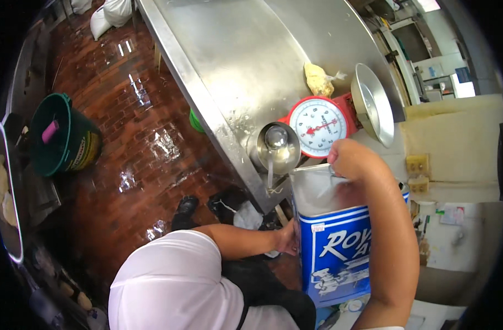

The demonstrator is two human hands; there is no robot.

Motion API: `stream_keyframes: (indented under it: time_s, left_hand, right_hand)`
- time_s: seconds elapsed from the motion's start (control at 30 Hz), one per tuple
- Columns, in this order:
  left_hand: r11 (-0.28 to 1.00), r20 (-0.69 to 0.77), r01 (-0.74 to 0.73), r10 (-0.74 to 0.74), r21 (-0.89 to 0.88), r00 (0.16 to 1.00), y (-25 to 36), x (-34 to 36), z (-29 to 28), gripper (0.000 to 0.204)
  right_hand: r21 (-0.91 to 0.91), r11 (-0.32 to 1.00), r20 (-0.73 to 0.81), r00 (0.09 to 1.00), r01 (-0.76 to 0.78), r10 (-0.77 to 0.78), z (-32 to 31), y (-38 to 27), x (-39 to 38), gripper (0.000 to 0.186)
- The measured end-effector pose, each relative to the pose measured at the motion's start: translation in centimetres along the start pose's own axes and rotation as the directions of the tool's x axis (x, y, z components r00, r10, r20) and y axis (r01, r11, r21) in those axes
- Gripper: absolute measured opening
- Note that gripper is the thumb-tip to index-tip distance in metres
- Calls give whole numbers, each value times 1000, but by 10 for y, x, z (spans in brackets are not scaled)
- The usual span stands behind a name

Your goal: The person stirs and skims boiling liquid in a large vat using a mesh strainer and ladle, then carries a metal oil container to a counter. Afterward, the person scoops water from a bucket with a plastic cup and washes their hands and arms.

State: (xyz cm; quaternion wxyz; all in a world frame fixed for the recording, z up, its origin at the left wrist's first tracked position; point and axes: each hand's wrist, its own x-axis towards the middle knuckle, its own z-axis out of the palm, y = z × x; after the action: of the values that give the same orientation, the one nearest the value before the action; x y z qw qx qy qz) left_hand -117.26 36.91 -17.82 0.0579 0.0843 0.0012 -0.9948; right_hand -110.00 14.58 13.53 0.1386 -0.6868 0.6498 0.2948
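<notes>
A large square blue tin [339, 247] with white lettering and a silver top stands upright before me. My right hand [350, 160] is closed at the tin's top, seemingly round its handle. At the tin's left side, my left hand [287, 237] grips its edge, its fingers partly hidden. Just beyond the tin, a round steel pot [258, 157] sits at the table's corner. A metal ladle [270, 170] rests in it, its handle over the near rim. Beside the pot is a red dial scale [317, 127] with a white face.
Behind the scale lies a knotted plastic bag of yellow stuff [318, 80]. The scale's metal pan [373, 104] is at its right. The steel table [235, 66] has a raised edge. A dark green bucket [56, 135] stands on the wet brick floor [136, 143] at left.
</notes>
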Motion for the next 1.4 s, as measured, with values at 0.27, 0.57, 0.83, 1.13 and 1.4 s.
stream_keyframes:
  time_s: [0.27, 0.57, 0.83, 1.13, 1.4]
  left_hand:
    - [832, 482, 308, -56, -462, 875, 25, -69, 69, 88]
    - [950, 29, 196, -195, -243, 980, 23, -57, 74, 89]
    - [943, 251, 301, -259, -144, 933, 17, -51, 60, 100]
    - [953, 284, 286, -247, -105, 927, 31, -84, 70, 101]
    - [950, 281, 304, -275, -66, 920, 36, -87, 75, 103]
  right_hand:
    - [-185, 982, 186, 982, 37, -2, -16, -11, 29, 13]
    - [22, 995, 238, 967, -96, 88, -40, -11, 25, 14]
    - [77, 995, 227, 973, -57, 38, -55, -1, 36, 11]
    - [99, 993, 292, 956, -69, 37, -61, -12, 47, 15]
    - [75, 993, 280, 958, -86, 62, -69, -16, 45, 15]
